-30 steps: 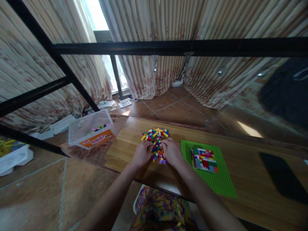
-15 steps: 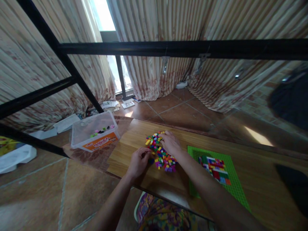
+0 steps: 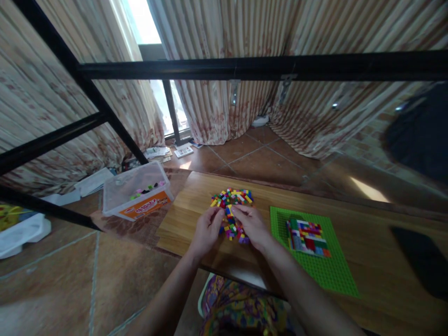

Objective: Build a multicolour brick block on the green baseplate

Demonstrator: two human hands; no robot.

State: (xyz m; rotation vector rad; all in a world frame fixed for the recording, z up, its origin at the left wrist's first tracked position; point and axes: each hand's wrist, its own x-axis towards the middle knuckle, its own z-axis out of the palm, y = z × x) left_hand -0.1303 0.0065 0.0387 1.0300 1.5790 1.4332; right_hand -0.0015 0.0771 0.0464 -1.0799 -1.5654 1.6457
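Patterned garment [image 3: 245,303], multicoloured, at the near edge of the tabletop [image 3: 185,200], which is wood-grained.
Left hand [image 3: 207,229], bare: thumb and fingers drawn together at the left side of the loose bricks [image 3: 231,229]; whether its grip pinches one, cannot tell.
Right hand [image 3: 252,227], bare: fingertips close together, facing the left hand's across a narrow gap; contents of its grip likewise cannot be told.
Loose bricks: small, mixed colours, heaped on the tabletop between the hands and beyond them.
Baseplate [image 3: 327,275], green, studded, flat, right of the right hand; on it a brick panel [image 3: 310,238], multicoloured, oblong.
Dark flat object [image 3: 420,261], farther right, blurred.
Bin [image 3: 145,206], translucent, orange label, left of the tabletop, a few pieces inside.
Black metal frame [image 3: 196,70]; behind it, striped curtains [image 3: 245,28].
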